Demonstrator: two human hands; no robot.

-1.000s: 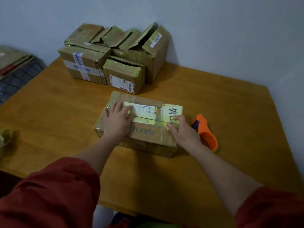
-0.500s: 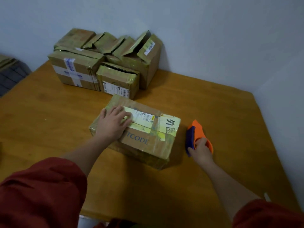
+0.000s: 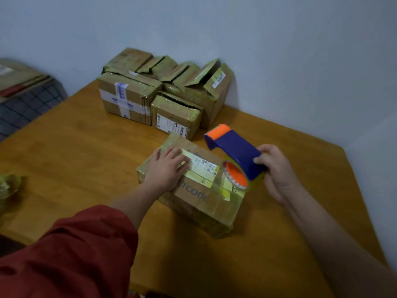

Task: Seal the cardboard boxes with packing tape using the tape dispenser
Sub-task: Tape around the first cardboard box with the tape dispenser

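Observation:
A cardboard box (image 3: 202,201) with yellowish tape, a white label and blue lettering lies in the middle of the wooden table (image 3: 75,160). My left hand (image 3: 166,168) rests flat on the left part of its top. My right hand (image 3: 277,171) holds the blue and orange tape dispenser (image 3: 234,155) in the air above the box's right end, fingers curled round its back. The roll's orange core faces me.
Several more cardboard boxes (image 3: 129,97) stand stacked at the back of the table against the wall, some with open flaps. A crumpled wad of tape (image 3: 8,186) lies at the left edge. A checked cloth surface (image 3: 25,104) is beyond the table's left side.
My right hand left the box, took hold of the dispenser on the table to the right and lifted it above the box's right end. My left hand stayed on the box.

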